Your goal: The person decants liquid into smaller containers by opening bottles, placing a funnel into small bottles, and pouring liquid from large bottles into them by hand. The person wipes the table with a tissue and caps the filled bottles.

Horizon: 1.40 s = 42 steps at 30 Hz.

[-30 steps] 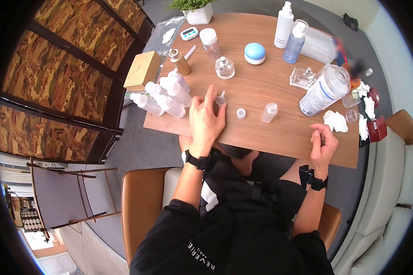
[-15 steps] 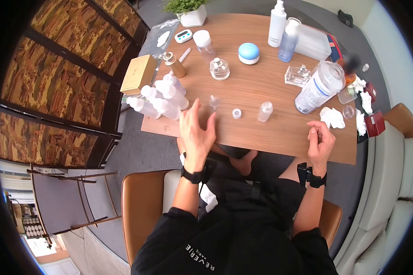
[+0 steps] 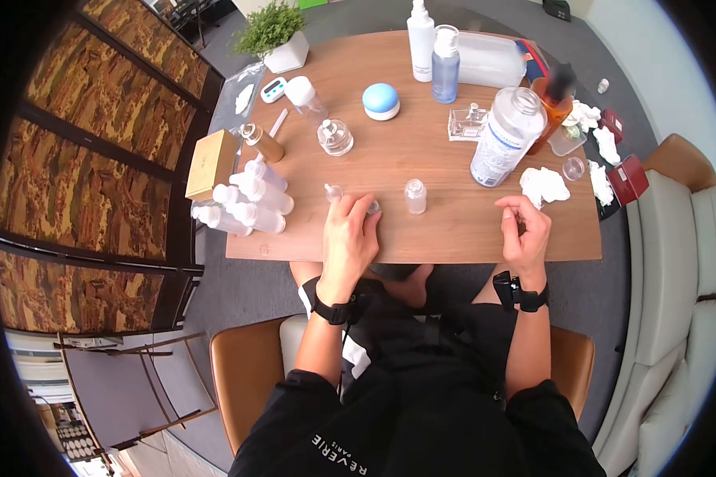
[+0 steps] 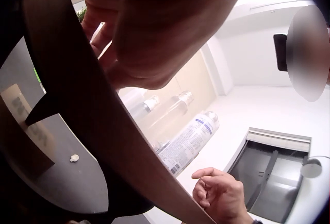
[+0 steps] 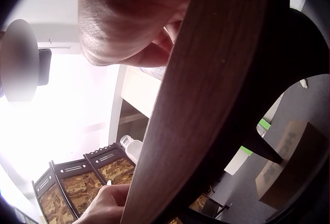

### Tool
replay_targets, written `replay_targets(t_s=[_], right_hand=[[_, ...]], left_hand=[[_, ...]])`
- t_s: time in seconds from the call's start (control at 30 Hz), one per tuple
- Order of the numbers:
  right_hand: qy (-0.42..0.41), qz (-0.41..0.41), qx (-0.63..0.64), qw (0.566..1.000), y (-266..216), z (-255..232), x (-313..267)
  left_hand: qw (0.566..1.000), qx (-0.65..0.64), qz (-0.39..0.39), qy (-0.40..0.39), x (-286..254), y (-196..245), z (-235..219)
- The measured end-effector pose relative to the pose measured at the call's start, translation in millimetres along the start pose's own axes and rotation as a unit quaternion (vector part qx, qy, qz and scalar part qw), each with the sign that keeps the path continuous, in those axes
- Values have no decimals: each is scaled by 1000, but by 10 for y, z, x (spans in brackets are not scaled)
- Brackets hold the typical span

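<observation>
The left hand (image 3: 348, 245) is at the table's front edge, its thumb and fingertips around a small clear cap (image 3: 373, 207), which they partly cover. A small clear funnel (image 3: 333, 191) lies just beyond its fingers. To the right of this hand stands a small open clear bottle (image 3: 415, 197), untouched. Near the front right edge the right hand (image 3: 525, 237) rests with loosely curled fingers, holding nothing, close to crumpled white tissue (image 3: 544, 188). In the left wrist view the left fingers are partly hidden by the table edge.
White-capped bottles (image 3: 251, 199) cluster at the left, beside a cardboard box (image 3: 211, 165). A glass perfume bottle (image 3: 335, 139) and a blue-topped round jar (image 3: 381, 102) stand farther back. A large clear bottle (image 3: 503, 143) is at the right, before pump bottles (image 3: 445, 67).
The left hand has moved from beside the funnel to the small cap and closed thumb and fingers around it. The right hand keeps its pose; the head view has shifted.
</observation>
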State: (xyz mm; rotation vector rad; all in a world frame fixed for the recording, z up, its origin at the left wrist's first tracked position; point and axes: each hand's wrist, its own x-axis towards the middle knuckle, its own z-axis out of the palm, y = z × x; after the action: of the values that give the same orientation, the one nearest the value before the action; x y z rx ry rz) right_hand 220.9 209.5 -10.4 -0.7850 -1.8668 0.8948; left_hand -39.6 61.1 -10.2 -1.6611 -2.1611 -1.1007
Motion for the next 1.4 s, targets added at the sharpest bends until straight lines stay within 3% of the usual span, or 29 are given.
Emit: replay_targets(t_s=[0.07,0.13,0.2,0.27,0.43,0.5,0.6,1.2,1.27,1.4], right_hand=[[8,-17,-1,1000,-14,14,7],[9,-12,-1,1000,-12,-2,5],[2,-18,3,1000,-12,-2,7],[9,-17,9,1000,0,8,4],[12,-12,11,1000,-4,-15,5],[14,-11,9,1000,13,-27,-2],[15,-23,13,1000,23,-18,-1],[-1,-33,-22,999,-41,-26,3],[6,-85,-89,992,-50,7,11],[3,-103,-66,993,-259,183,54]], left_hand=[[999,-1,2,-35,55,41,2],[991,-115,-70,24,106,179,-47],[984,-156,-81,27,210,331,-121],[949,-298,-87,52,309,476,-111],[968,-247,-9,47,399,571,-15],[974,-221,-34,43,385,600,-13],[984,-171,1,45,404,608,-39],[988,-141,47,33,388,514,0],[987,-143,53,40,396,524,1],[986,-149,52,44,377,517,15]])
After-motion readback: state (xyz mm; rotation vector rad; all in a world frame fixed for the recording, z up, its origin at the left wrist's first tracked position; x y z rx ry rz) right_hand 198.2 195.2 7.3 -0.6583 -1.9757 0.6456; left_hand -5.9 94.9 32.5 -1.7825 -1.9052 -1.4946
